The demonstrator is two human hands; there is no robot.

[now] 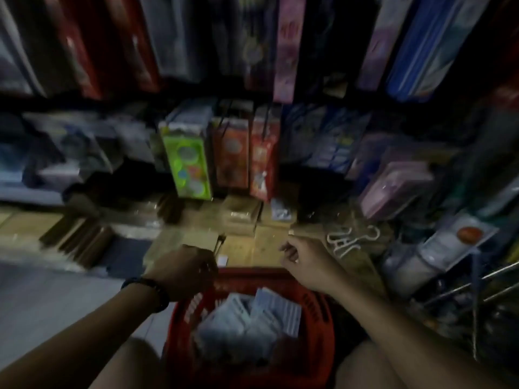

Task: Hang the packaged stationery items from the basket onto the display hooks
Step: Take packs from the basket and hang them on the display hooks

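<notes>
The whole view is dark and motion-blurred. A red plastic basket (323, 307) sits between my knees and holds several pale blue and white flat packets (261, 313). My left hand (185, 268), a dark band on its wrist, is curled at the basket's far left rim; whether it grips the rim or anything else is hidden. Just beyond the far right rim hovers my right hand (303, 259), fingers loosely curled, with nothing visible in them. Bare metal display hooks (477, 279) stick out at the right.
Ahead hang packaged goods: a green pack (188, 167), red packs (262, 164), blue ones and a lilac case (393, 189). Brown boxes (241, 214) cover the low shelf beyond the basket. White plastic hangers (351, 240) lie near my right hand.
</notes>
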